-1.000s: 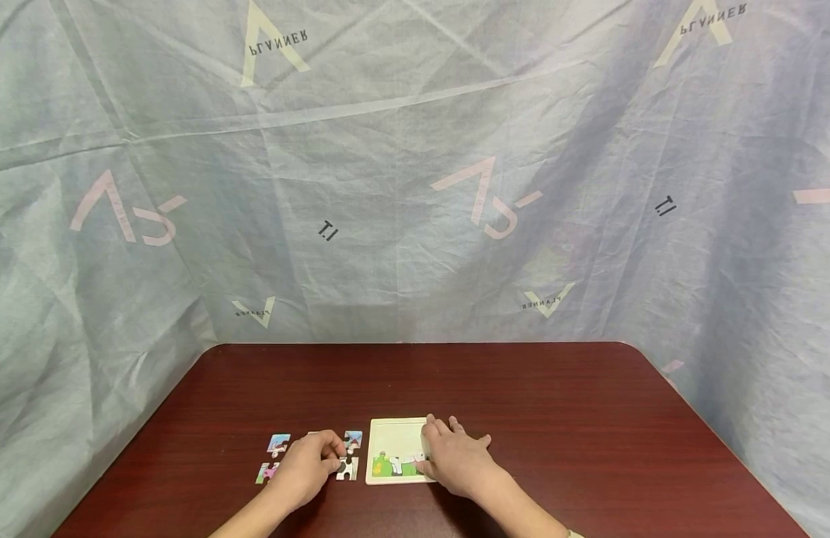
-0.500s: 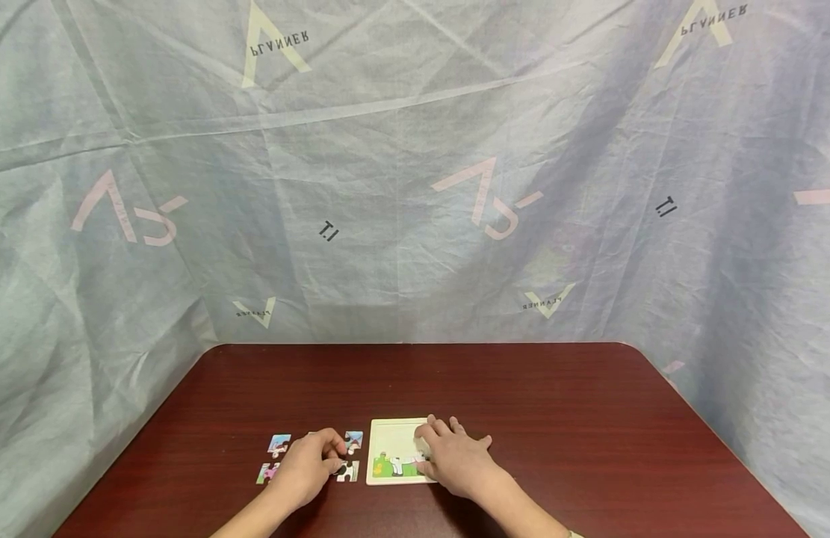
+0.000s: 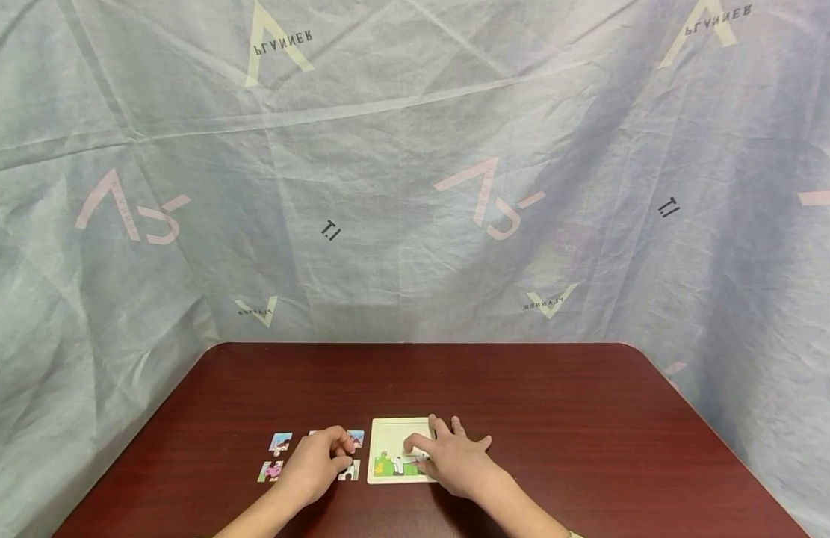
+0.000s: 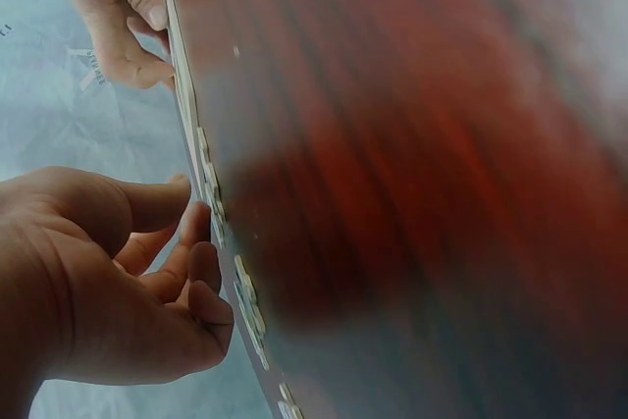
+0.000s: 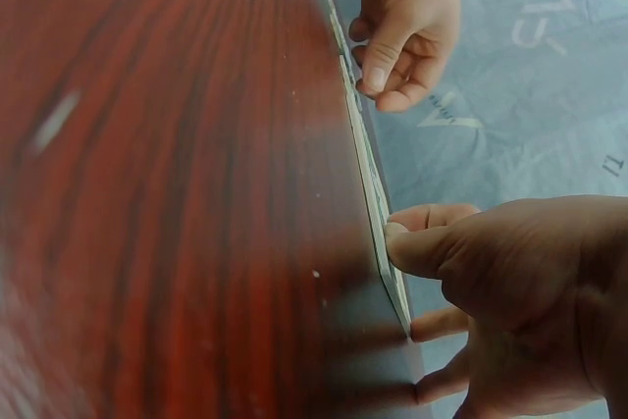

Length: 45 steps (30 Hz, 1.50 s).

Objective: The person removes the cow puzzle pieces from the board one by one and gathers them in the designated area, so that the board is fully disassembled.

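Note:
A square, light wooden puzzle tray [image 3: 370, 452] lies mid-table; its lower part carries joined picture pieces [image 3: 388, 467] in green and white. My right hand [image 3: 458, 459] rests over its right side, thumb and bent index finger on the puzzle. The other fingers spread past the tray's right edge. Left of the tray, my left hand [image 3: 310, 463] hovers low over loose jigsaw pieces. Its thumb and fingertips are apart, with nothing visible between them. A blue piece [image 3: 357, 438] and a black-and-white piece [image 3: 351, 471] peek out beside its fingertips; other pieces are partly hidden under it.
Two more loose jigsaw pieces lie left of my left hand: a blue one [image 3: 279, 442] and a pink-and-green one [image 3: 270, 471]. The dark red wooden table [image 3: 556, 403] extends around everything. A grey printed cloth [image 3: 388, 149] hangs behind and at the sides.
My right index finger has bent and shifted left over the tray. My left hand has moved slightly right, over the right-hand loose pieces. The tray has stayed in place.

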Each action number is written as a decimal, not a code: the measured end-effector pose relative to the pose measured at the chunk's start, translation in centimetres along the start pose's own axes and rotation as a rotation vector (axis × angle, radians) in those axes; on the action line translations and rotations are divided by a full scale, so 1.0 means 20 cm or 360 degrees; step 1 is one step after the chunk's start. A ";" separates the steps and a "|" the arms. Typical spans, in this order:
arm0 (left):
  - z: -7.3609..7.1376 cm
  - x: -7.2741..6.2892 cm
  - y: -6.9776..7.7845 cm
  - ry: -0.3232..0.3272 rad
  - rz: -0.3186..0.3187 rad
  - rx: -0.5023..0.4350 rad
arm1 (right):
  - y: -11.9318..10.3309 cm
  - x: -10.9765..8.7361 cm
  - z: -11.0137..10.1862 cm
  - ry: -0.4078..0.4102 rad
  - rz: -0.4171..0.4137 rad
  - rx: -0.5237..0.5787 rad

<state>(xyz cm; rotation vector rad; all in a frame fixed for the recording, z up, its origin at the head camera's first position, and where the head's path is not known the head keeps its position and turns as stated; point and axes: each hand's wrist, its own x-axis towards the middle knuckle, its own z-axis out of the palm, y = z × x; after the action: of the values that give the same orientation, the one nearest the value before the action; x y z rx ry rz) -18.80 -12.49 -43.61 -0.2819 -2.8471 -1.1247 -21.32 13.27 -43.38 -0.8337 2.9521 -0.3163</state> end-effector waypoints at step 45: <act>0.17 0.09 0.17 -0.0125 0.0201 0.0329 | -0.01 0.01 0.00 -0.0015 0.0025 -0.0020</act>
<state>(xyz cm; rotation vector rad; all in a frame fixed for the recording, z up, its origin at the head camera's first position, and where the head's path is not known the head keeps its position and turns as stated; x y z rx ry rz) -19.89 -7.46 -43.46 -0.4930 -2.9336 -0.8066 -21.35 13.05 -43.33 -0.8104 2.9536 -0.2925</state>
